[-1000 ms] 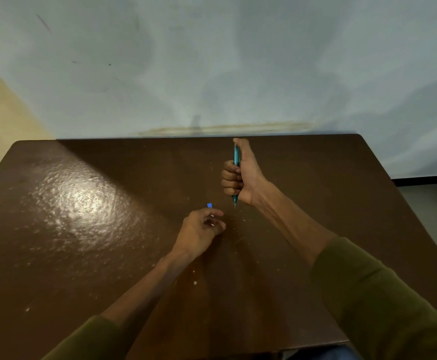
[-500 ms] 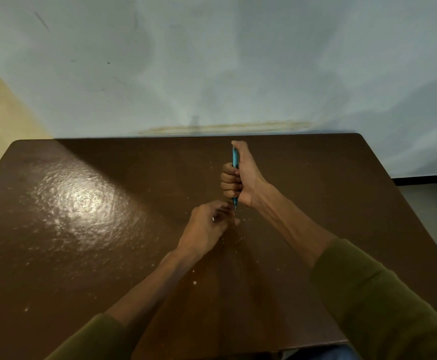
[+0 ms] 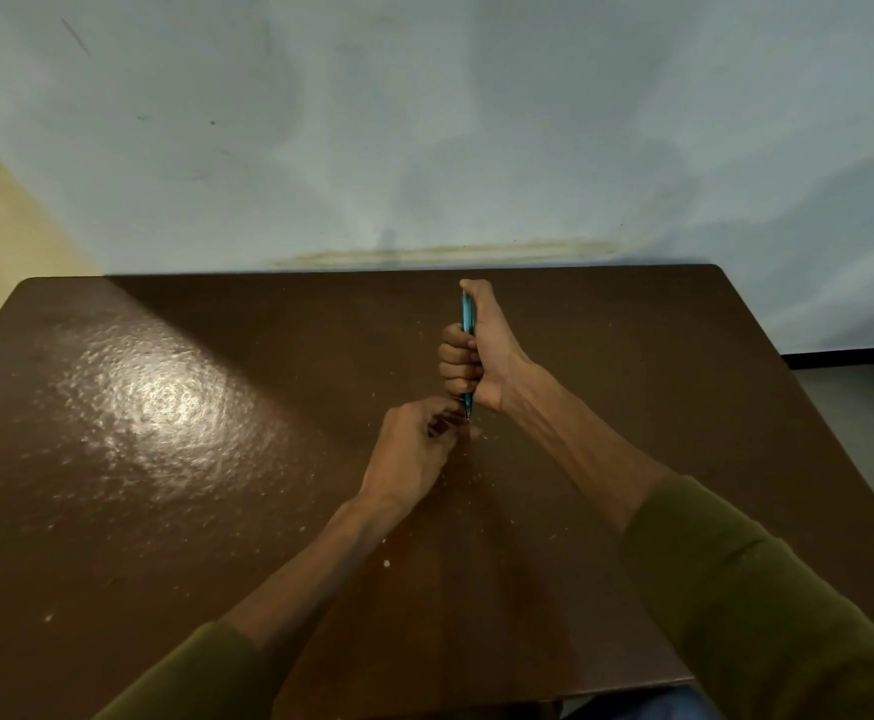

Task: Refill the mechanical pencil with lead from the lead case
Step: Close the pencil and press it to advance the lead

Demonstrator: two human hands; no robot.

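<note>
**Mechanical pencil upright in the right fist, left fingertips at its lower end**

The mechanical pencil (image 3: 468, 324) is teal and stands close to vertical over the middle of the brown table (image 3: 175, 511), toward its far edge.

At about nine o'clock from the pencil, a broad patch of glare lies on the table's glossy top; pale specks are scattered across the wood nearer the centre.

At roughly seven o'clock from the pencil's lower end sits the left hand (image 3: 414, 449). Its fingers are curled and bunched together, the tips drawn up against the pencil's point. Whether they pinch a lead or anything else I cannot tell; the spot is too small and dark.

At twelve o'clock from that hand, the right hand (image 3: 476, 356) is wrapped in a fist round the pencil's barrel, thumb laid up along it to the top end. The point pokes out below the fist.

Both forearms wear olive green sleeves (image 3: 767, 605). The lead case cannot be made out.
</note>
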